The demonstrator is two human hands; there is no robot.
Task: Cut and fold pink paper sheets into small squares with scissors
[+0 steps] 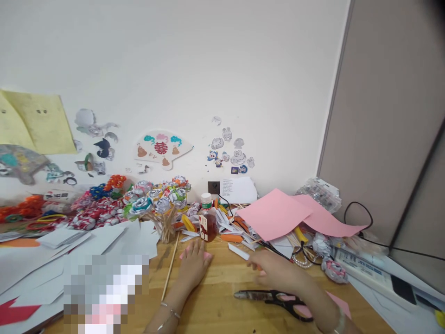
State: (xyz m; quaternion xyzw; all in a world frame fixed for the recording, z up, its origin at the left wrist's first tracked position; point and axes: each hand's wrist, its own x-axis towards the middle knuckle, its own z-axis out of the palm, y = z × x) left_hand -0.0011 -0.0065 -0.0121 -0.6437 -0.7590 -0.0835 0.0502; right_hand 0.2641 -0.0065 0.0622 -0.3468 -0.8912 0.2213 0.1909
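Note:
My left hand [195,263] lies flat, fingers stretched out, on a small piece of pink paper [207,255] that shows at its edges. My right hand [273,269] is raised a little to the right, its fingers curled in. A bit of orange shows by those fingers; what they hold is too small and blurred to name. A white strip [238,251] lies just left of its fingertips. Below my right hand rest scissors [267,297] with black handles, partly over another pink scrap. In front of my left hand stands a bottle [207,220] of reddish-brown liquid with a white cap.
Large pink sheets [274,214] lie over a heap of paper scraps. To the left are white sheets [100,241], a bundle of thin sticks [165,225], one loose stick [170,269] and paper flowers [153,199]. A white power strip [375,278] is at right.

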